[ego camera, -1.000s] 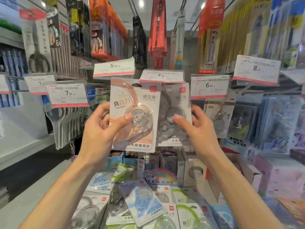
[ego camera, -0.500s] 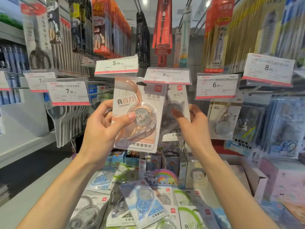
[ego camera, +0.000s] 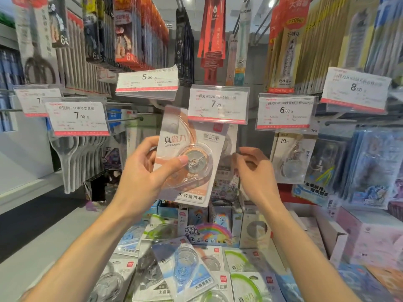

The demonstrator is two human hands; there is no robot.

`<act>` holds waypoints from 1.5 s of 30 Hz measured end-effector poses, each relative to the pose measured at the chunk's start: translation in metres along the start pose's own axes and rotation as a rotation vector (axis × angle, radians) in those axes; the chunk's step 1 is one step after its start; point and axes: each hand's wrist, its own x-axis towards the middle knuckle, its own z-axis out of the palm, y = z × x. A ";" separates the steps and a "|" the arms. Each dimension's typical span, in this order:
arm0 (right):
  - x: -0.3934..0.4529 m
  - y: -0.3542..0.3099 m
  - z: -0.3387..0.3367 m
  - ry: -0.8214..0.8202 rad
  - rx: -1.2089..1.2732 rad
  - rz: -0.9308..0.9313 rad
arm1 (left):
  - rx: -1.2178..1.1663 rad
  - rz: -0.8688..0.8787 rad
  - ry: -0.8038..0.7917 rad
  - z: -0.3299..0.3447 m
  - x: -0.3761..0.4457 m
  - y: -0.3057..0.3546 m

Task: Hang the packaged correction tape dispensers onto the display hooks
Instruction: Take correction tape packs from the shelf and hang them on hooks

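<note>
My left hand [ego camera: 146, 173] grips an orange packaged correction tape dispenser [ego camera: 192, 138], thumb pressed on its clear blister. The pack is upright, its top edge just below the 7.90 price tag [ego camera: 218, 103] and beside a bare hook [ego camera: 158, 104] under the 5.00 tag. A grey packaged dispenser [ego camera: 229, 147] hangs behind it, mostly hidden. My right hand [ego camera: 255, 173] hovers just right of both packs with fingers loosely curled and nothing visible between them. Several more packaged dispensers [ego camera: 185, 267] lie in a loose pile on the shelf below.
Hooks with price tags crowd the rack: scissors [ego camera: 72, 153] at the left, other tape packs [ego camera: 292, 158] under the 6.00 tag at the right. Small boxes [ego camera: 253, 232] stand behind the pile. Pens and cards hang overhead. An aisle floor [ego camera: 32, 225] lies to the left.
My right hand has let go of the grey pack, which now hangs behind the 7.90 tag. My left hand has carried the orange pack up and right, in front of it.
</note>
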 end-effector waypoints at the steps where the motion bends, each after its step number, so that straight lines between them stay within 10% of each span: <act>1: -0.006 0.001 -0.004 0.047 0.017 -0.044 | -0.002 -0.014 -0.009 0.003 -0.001 -0.004; 10: -0.042 -0.014 -0.012 -0.197 0.209 -0.069 | 0.014 -0.119 -0.072 0.044 0.001 -0.037; 25: -0.031 -0.003 -0.028 -0.126 0.229 -0.099 | -0.005 0.163 -0.040 0.034 0.023 0.031; 45: 0.004 -0.041 0.000 -0.141 0.256 -0.239 | -0.149 0.091 0.000 0.042 0.038 0.053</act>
